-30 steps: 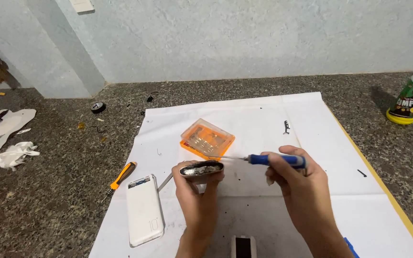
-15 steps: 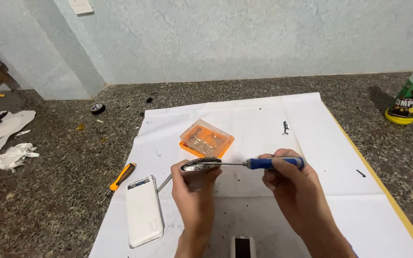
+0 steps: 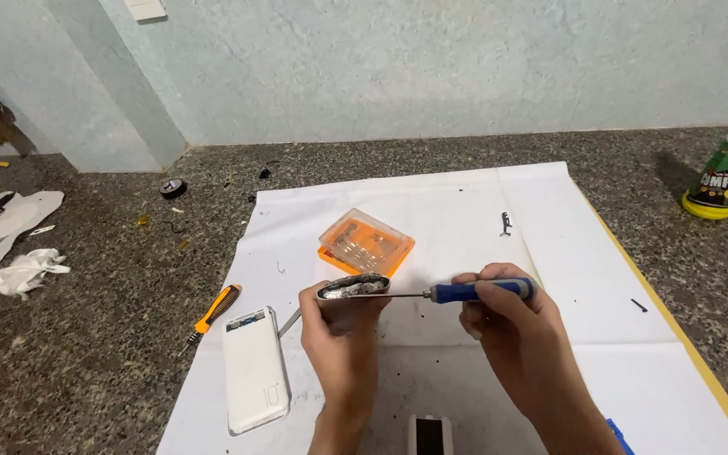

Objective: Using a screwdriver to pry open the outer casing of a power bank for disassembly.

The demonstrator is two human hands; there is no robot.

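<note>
My left hand (image 3: 343, 324) grips a flat silver metal casing (image 3: 354, 287), held upright on its edge over a white sheet (image 3: 465, 211). My right hand (image 3: 507, 324) holds a blue-handled screwdriver (image 3: 482, 291) level, its thin shaft pointing left with the tip at the casing's right end. An orange bit case with a clear lid (image 3: 366, 244) lies just beyond the casing. A white power bank (image 3: 254, 371) lies to the left of my left forearm.
An orange-handled screwdriver (image 3: 215, 310) lies at the sheet's left edge, a thin metal tool (image 3: 290, 320) beside the power bank. A green bottle (image 3: 726, 173) stands far right. A small black clip (image 3: 506, 223) and black screw (image 3: 639, 305) lie on the sheet. Rags (image 3: 27, 270) lie far left.
Both hands have lifted slightly and the screwdriver has levelled out, its tip staying at the casing's right end. Nothing else on the sheet has moved.
</note>
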